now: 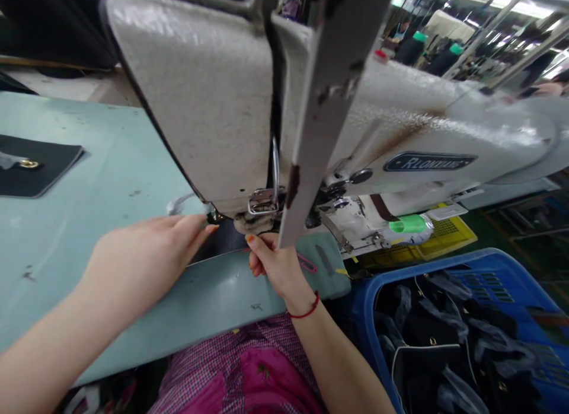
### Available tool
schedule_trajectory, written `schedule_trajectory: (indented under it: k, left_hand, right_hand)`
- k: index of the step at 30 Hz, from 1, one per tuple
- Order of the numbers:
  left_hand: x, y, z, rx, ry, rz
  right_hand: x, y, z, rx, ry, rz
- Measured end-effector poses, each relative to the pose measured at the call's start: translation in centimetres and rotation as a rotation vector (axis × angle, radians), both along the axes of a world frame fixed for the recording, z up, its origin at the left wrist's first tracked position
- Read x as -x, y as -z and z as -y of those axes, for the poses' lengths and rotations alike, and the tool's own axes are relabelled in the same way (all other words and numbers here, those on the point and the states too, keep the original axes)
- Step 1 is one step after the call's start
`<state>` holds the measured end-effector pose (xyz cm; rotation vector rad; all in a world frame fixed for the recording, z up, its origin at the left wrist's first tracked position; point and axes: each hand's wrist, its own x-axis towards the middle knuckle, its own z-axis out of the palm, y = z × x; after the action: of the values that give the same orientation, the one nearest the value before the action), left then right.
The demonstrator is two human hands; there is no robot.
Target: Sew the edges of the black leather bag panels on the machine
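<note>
A black leather-like panel lies under the head of a large grey sewing machine, its front edge showing above the pale green table. My left hand grips the panel's left part, fingers together. Beside those fingertips is a small metal fitting, with a wisp of clear plastic behind the hand. My right hand is closed in a pinch at the panel's right end, below the presser area; an upright metal bar partly covers it. The needle and stitching point are hidden.
Another black panel with a gold ring lies on the table at left. A blue basket at lower right holds several black pieces with plastic-wrapped fittings. Pink snips lie near my right wrist. A yellow tray stands behind.
</note>
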<state>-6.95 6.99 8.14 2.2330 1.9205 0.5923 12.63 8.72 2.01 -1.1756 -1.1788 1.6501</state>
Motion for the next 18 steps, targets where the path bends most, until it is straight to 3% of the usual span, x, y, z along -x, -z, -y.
schedule_trajectory:
  k: [2,4,7,9,14,18]
  left_hand:
    - [-1.5,1.3,2.7,0.055,0.052,0.173]
    - [-3.4,3.5,4.7,0.305,0.103,0.608]
    - [-5.9,6.6,5.0,0.576,-0.146,1.33]
    - [-6.8,7.6,3.8,0.603,-0.253,1.645]
    - [-7.0,7.2,0.8,0.552,-0.439,1.816]
    - [-6.6,7.2,0.6,0.634,-0.337,1.88]
  right_hand:
    - [0.0,-0.1,0.0,-0.003,-0.009,0.014]
    - [0.0,-0.2,0.0,-0.019,-0.009,0.038]
    - [0.0,-0.2,0.0,-0.044,-0.011,0.068]
    - [-0.1,-0.2,0.0,-0.059,-0.016,0.081]
    - [-0.1,0.1,0.4,-0.018,0.022,0.042]
    - [0.4,0.4,1.0,0.113,0.117,-0.11]
